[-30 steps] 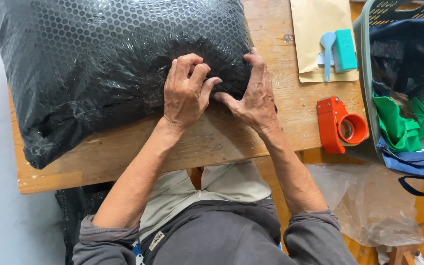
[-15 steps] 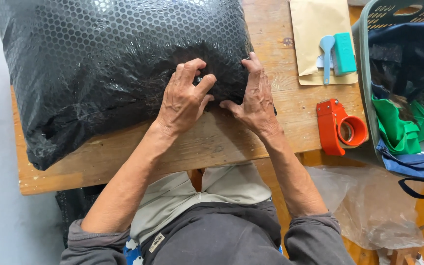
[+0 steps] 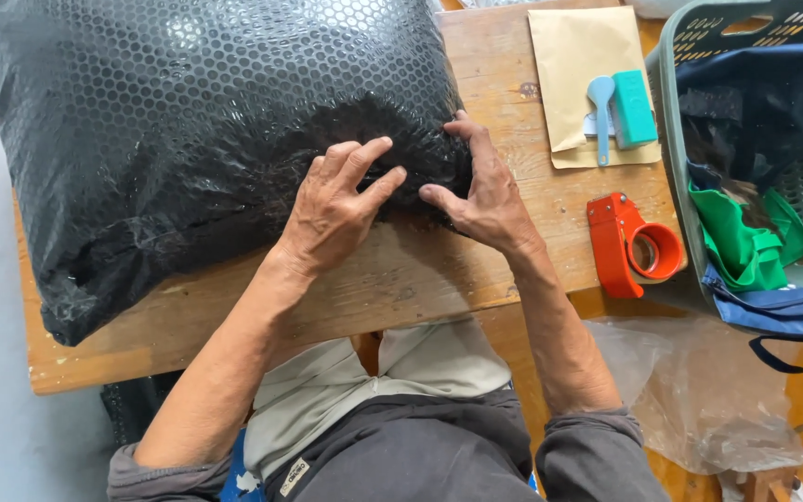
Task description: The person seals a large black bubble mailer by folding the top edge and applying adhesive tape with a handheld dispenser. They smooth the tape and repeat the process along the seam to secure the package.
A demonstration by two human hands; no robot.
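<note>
A large, stuffed package wrapped in black bubble wrap (image 3: 188,130) lies on a worn wooden table (image 3: 420,270). My left hand (image 3: 332,209) rests flat on its near edge, fingers spread over the wrap. Just to the right, my right hand (image 3: 480,191) presses on the package's near right corner, thumb pointing toward the left hand and fingers curled against the wrap. Neither hand grips anything separate.
An orange tape dispenser (image 3: 629,244) lies at the table's right edge. A tan envelope (image 3: 583,56) at the back carries a teal block (image 3: 634,109) and a light blue tool (image 3: 601,104). A green basket (image 3: 676,130) holds dark and green fabric (image 3: 745,242). Clear plastic (image 3: 699,390) lies on the floor.
My left hand has flattened from curled, pinching fingers to spread fingers lying on the wrap. My right hand has stayed at the package's corner.
</note>
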